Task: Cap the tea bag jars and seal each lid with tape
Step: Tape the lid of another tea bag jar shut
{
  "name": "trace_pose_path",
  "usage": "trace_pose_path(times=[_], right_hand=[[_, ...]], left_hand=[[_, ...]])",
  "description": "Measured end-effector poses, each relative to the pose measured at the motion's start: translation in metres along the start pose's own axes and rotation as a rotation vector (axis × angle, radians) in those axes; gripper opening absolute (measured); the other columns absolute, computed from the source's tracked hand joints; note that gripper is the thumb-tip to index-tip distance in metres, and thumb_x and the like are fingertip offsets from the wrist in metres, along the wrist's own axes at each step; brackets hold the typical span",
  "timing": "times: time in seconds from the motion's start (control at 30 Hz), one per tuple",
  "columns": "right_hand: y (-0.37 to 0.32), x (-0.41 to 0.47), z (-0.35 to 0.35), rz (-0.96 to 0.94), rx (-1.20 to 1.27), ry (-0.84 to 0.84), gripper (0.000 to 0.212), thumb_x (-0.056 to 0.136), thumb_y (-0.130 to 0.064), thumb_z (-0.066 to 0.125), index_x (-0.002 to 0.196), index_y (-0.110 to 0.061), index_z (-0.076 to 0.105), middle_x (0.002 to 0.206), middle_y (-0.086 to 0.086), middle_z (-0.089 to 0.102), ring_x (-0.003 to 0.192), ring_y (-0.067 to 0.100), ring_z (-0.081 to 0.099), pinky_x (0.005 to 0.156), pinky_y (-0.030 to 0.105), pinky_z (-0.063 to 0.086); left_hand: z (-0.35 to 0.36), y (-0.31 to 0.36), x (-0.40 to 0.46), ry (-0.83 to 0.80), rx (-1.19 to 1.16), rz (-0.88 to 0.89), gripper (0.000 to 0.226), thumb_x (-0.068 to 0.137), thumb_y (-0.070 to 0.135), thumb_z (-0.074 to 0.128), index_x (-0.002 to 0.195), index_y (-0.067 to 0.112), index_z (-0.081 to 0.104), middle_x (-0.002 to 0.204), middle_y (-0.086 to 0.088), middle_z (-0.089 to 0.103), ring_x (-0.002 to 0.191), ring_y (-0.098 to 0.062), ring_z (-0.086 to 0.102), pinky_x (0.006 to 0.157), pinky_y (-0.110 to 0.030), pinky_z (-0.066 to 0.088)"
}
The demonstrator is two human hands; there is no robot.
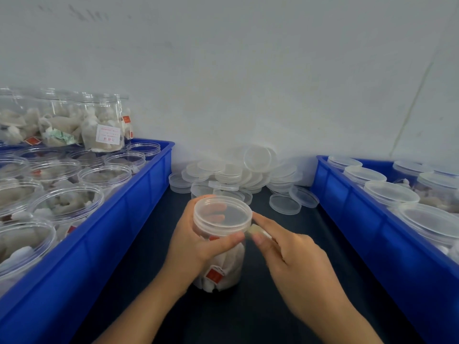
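One jar (219,247) of tea bags in hand at centre, lid (222,214) already seated. Left hand (198,244) wrapped round the jar just below the lid, thumb across the front, fingers showing through the clear plastic behind. Right hand (295,254) at the lid's right edge, thumb and forefinger pinching a small pale piece, probably tape (253,230), against the rim beside the left thumb tip. Sealing likely just begun; tape roll not visible. Left of the grip, blue crate (139,219) full of open, uncapped jars (67,199), so plenty left. Right of the grip, second blue crate (367,219) of capped jars (390,194); tape on them too faint to tell. Beyond the grip, heap of loose lids (238,172) by the wall.
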State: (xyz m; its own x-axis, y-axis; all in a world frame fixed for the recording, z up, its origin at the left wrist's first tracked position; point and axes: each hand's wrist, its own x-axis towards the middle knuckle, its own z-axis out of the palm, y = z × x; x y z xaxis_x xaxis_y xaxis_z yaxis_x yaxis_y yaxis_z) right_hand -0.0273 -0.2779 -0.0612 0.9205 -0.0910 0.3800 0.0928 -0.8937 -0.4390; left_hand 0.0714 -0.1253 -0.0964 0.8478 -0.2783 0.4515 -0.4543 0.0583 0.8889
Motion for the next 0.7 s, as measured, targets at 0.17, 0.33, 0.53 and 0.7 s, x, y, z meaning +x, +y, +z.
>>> trace_pose_path(times=[0.17,0.33,0.53,0.7], right_hand=[[-0.003,0.000,-0.006,-0.025,-0.088,0.021,0.052,0.088,-0.064,0.016,0.132,-0.047,0.039,0.073,-0.020,0.052,0.076,0.000,0.053,0.068,0.016,0.041],[-0.005,0.001,-0.010,-0.031,-0.155,0.031,0.075,0.071,-0.070,-0.004,0.121,-0.042,0.044,0.083,-0.013,0.059,0.081,0.004,0.055,0.069,0.020,0.044],[-0.005,0.000,-0.008,-0.026,-0.115,0.003,0.068,0.075,-0.069,0.003,0.134,-0.050,0.031,0.076,-0.019,0.051,0.079,0.002,0.052,0.071,0.022,0.043],[-0.005,0.001,-0.011,-0.056,-0.102,0.020,0.062,0.077,-0.072,0.004,0.132,-0.059,0.030,0.091,-0.027,0.058,0.090,-0.004,0.053,0.075,0.018,0.044]], left_hand=[[-0.014,-0.004,0.005,-0.121,-0.160,-0.086,0.081,0.046,0.043,0.085,0.119,0.021,0.060,0.113,-0.001,0.071,0.108,-0.016,0.066,0.088,-0.029,0.052],[-0.015,-0.003,0.006,-0.233,-0.256,-0.168,0.092,0.039,0.057,0.091,0.119,0.023,0.061,0.114,-0.004,0.071,0.108,-0.019,0.066,0.083,-0.023,0.054],[-0.016,-0.002,0.006,-0.309,-0.292,-0.178,0.085,0.042,0.055,0.091,0.117,0.023,0.066,0.116,-0.008,0.070,0.111,-0.022,0.065,0.086,-0.026,0.054],[-0.016,0.001,0.006,-0.360,-0.270,-0.178,0.095,0.042,0.057,0.090,0.123,0.019,0.057,0.117,-0.003,0.070,0.111,-0.018,0.065,0.088,-0.022,0.052]])
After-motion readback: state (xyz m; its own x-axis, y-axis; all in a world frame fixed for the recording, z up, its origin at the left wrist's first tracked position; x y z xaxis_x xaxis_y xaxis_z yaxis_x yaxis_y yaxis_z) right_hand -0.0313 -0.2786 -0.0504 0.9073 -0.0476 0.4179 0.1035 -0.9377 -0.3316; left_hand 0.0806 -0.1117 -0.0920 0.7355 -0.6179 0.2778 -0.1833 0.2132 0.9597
